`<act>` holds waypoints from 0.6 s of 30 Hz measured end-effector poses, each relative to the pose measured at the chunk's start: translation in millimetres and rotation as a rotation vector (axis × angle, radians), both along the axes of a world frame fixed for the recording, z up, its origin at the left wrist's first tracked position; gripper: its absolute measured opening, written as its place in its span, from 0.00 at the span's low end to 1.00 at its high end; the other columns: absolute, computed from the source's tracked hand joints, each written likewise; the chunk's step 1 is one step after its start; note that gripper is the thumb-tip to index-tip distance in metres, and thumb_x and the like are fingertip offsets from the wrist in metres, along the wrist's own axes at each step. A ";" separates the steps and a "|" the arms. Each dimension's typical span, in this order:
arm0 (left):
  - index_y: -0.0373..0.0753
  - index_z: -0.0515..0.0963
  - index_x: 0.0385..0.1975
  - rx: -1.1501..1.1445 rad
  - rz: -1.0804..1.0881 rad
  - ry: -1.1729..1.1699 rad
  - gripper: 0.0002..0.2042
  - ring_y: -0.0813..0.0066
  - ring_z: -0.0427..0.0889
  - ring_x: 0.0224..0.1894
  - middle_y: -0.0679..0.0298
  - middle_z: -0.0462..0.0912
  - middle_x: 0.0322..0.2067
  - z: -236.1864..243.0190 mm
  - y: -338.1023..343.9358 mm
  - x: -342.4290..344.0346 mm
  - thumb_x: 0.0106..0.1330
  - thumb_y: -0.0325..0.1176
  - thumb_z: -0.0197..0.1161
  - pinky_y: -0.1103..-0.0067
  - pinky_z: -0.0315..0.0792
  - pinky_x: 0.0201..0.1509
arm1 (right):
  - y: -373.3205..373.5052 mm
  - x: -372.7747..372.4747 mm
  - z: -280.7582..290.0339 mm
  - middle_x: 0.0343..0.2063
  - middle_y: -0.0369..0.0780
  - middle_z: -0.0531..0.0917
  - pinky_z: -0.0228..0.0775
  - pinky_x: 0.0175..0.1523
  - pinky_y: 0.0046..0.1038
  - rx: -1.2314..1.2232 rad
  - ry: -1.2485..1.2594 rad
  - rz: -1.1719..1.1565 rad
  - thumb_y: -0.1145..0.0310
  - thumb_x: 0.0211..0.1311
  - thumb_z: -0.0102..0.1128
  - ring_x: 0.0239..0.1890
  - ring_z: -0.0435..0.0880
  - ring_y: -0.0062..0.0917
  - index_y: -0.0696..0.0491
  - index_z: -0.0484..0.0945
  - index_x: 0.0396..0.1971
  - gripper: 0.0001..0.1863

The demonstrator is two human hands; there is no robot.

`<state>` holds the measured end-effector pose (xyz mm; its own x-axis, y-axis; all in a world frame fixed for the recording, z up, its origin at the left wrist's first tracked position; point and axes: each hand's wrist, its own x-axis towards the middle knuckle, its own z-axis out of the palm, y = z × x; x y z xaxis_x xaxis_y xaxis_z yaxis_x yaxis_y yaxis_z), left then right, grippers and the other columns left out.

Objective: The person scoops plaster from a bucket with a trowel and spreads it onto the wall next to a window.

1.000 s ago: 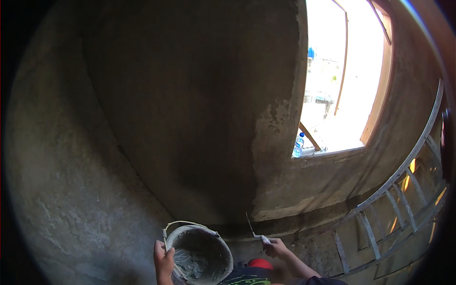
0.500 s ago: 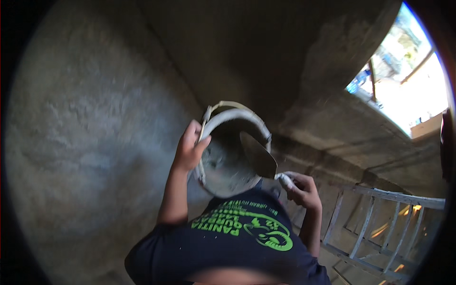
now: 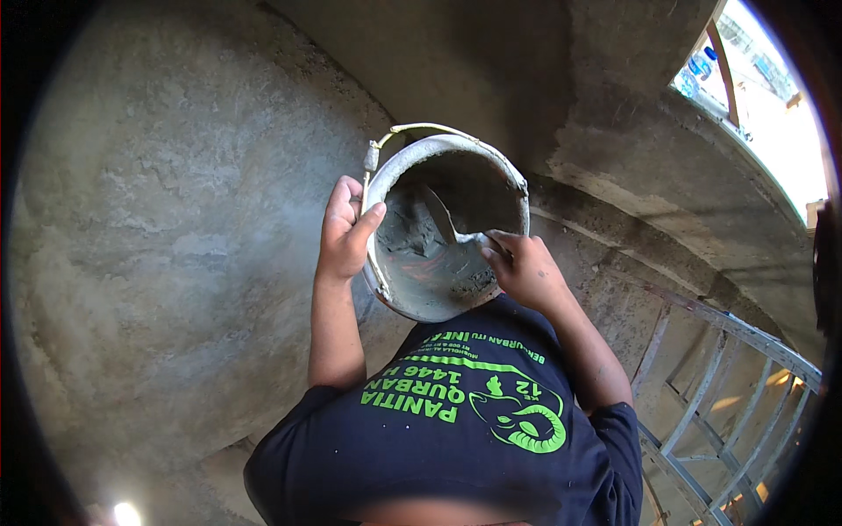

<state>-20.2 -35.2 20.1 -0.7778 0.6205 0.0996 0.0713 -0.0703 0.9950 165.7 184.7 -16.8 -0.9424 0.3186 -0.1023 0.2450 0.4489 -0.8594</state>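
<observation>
My left hand grips the left rim and handle side of a pale, mortar-stained bucket, its fingers wrapped over the edge. Grey wet mortar lies inside, with a streaky film over the bottom. A metal trowel has its blade down in the bucket, partly in that mortar. My right hand is closed on the trowel's handle, over the bucket's lower right part. The bucket is tipped toward me above my dark T-shirt with green printing.
A rough plastered wall fills the left. A metal ladder leans at the lower right. A bright window opening at the upper right has wooden pieces and a blue plastic bottle at its sill.
The view has tilted down. The bucket has come up to the middle of the picture, and my right hand has brought the trowel from outside the bucket down into it.
</observation>
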 end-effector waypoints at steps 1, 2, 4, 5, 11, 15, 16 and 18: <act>0.40 0.63 0.42 -0.011 0.001 0.001 0.10 0.91 0.65 0.32 0.71 0.73 0.30 1.0 1.2 2.7 0.72 0.26 0.59 0.87 0.59 0.35 | -2.3 -3.7 -2.3 0.37 0.58 0.85 0.78 0.50 0.44 0.045 0.017 0.010 0.65 0.66 0.63 0.43 0.86 0.52 0.61 0.83 0.50 0.18; 0.40 0.63 0.42 -0.008 0.007 0.007 0.10 0.91 0.65 0.32 0.71 0.74 0.31 3.2 2.8 6.3 0.72 0.26 0.59 0.87 0.59 0.35 | -5.1 -5.7 -7.7 0.34 0.57 0.85 0.78 0.49 0.46 0.090 0.064 0.029 0.65 0.66 0.63 0.40 0.85 0.53 0.61 0.83 0.49 0.18; 0.40 0.63 0.42 -0.017 0.019 0.019 0.10 0.91 0.66 0.32 0.71 0.74 0.31 8.4 5.4 10.5 0.72 0.26 0.60 0.87 0.59 0.35 | -9.0 -10.7 -14.2 0.33 0.57 0.85 0.78 0.48 0.46 0.085 0.119 0.076 0.65 0.66 0.63 0.39 0.85 0.53 0.61 0.83 0.49 0.18; 0.40 0.63 0.42 -0.006 0.028 0.034 0.11 0.91 0.66 0.32 0.71 0.75 0.30 10.0 7.0 12.9 0.72 0.26 0.60 0.87 0.59 0.35 | -10.8 -11.2 -16.7 0.32 0.56 0.85 0.78 0.47 0.46 0.091 0.170 0.119 0.64 0.66 0.62 0.38 0.86 0.53 0.61 0.83 0.49 0.18; 0.40 0.62 0.43 -0.011 0.047 0.053 0.11 0.91 0.67 0.29 0.70 0.76 0.28 14.9 -1.9 23.0 0.72 0.27 0.61 0.88 0.59 0.33 | 2.7 -9.3 -16.5 0.31 0.54 0.85 0.79 0.46 0.46 0.096 0.150 0.391 0.63 0.65 0.63 0.37 0.86 0.50 0.56 0.86 0.42 0.13; 0.40 0.62 0.43 -0.012 0.078 0.049 0.11 0.92 0.67 0.28 0.70 0.76 0.27 17.3 -2.6 25.5 0.72 0.26 0.60 0.88 0.59 0.32 | 15.7 -9.1 -18.9 0.33 0.54 0.86 0.79 0.45 0.45 0.102 0.164 0.507 0.64 0.65 0.64 0.37 0.86 0.51 0.57 0.87 0.40 0.12; 0.40 0.62 0.43 -0.014 0.078 0.048 0.11 0.92 0.67 0.28 0.70 0.76 0.27 16.6 -3.4 25.9 0.72 0.26 0.60 0.88 0.59 0.32 | 17.8 -9.3 -24.9 0.33 0.54 0.86 0.79 0.45 0.45 0.099 0.163 0.507 0.64 0.65 0.64 0.37 0.86 0.51 0.57 0.87 0.40 0.12; 0.40 0.63 0.42 -0.002 0.084 0.055 0.11 0.92 0.67 0.28 0.70 0.76 0.27 14.2 -5.4 24.5 0.72 0.26 0.60 0.87 0.58 0.32 | 17.4 -14.0 -31.8 0.32 0.50 0.87 0.79 0.40 0.39 -0.064 0.294 0.526 0.64 0.69 0.63 0.31 0.88 0.43 0.59 0.85 0.47 0.15</act>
<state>4.3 -40.5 34.3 -0.8204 0.5538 0.1427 0.1315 -0.0602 0.9895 151.7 202.1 -48.6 -0.9634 -0.1963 0.1824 -0.2475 0.3908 -0.8866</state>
